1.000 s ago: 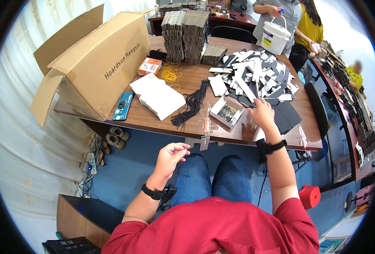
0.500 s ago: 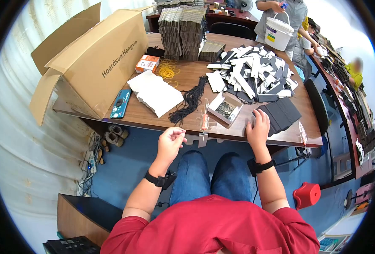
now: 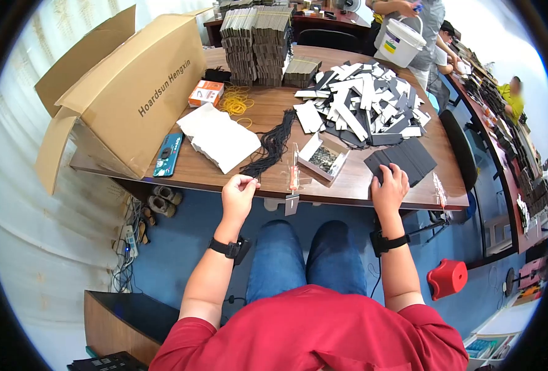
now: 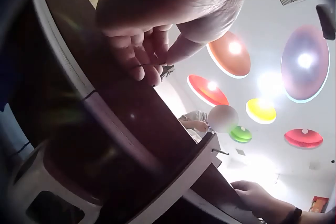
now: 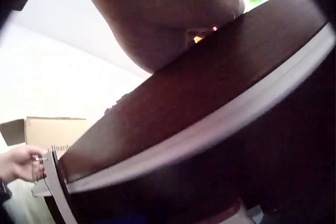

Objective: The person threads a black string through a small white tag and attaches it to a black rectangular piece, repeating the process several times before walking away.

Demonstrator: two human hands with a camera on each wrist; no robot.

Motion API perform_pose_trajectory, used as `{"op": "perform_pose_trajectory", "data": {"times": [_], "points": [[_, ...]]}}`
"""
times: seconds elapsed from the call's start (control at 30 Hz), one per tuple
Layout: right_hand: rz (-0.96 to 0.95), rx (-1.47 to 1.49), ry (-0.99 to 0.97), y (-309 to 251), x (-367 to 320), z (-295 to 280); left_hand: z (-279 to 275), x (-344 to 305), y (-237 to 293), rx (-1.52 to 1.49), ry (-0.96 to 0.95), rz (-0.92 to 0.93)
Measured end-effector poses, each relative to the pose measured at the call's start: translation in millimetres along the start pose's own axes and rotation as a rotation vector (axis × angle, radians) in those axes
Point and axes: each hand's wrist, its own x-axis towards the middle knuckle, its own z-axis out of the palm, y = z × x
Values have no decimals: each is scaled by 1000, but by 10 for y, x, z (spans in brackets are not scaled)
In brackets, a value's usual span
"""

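Thumb and fingertips of my left hand (image 3: 238, 199) pinch a thin dark cord (image 4: 152, 65) at the table's front edge, just below the bundle of black cords (image 3: 275, 145). My right hand (image 3: 389, 190) rests with bent, spread fingers on the near left corner of the black cards (image 3: 410, 159). Between the hands are an open small box (image 3: 324, 157) of tiny dark pieces and a clear holder (image 3: 294, 176) with an orange part. A dark tag (image 3: 292, 204) hangs over the edge below it. The right wrist view hides my right fingertips.
White sheets (image 3: 219, 137), yellow bands (image 3: 237, 102), an orange-white box (image 3: 206, 93) and a large carton (image 3: 138, 93) are at left. Behind the small box lies a heap of black and white strips (image 3: 366, 102); card stacks (image 3: 255, 46) stand at the back. A person holds a bucket (image 3: 402, 42).
My left hand has moved up and left to the table edge by the cords. My right hand has left the strip heap's near edge and come down onto the black cards.
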Motion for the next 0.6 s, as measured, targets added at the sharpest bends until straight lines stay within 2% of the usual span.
{"op": "perform_pose_trajectory", "data": {"times": [0.23, 0.33, 0.47, 0.6], "points": [[0, -16, -30, -25, -35, 42, 8, 31, 21, -4, 12, -31], [-1, -11, 74, -127, -56, 2, 2, 11, -16, 22, 15, -25], [-89, 93, 95, -312, -194, -22, 20, -1, 26, 53, 23, -32], [-63, -95, -35, -253, -264, 92, 34, -83, -6, -21, 41, 60]]}}
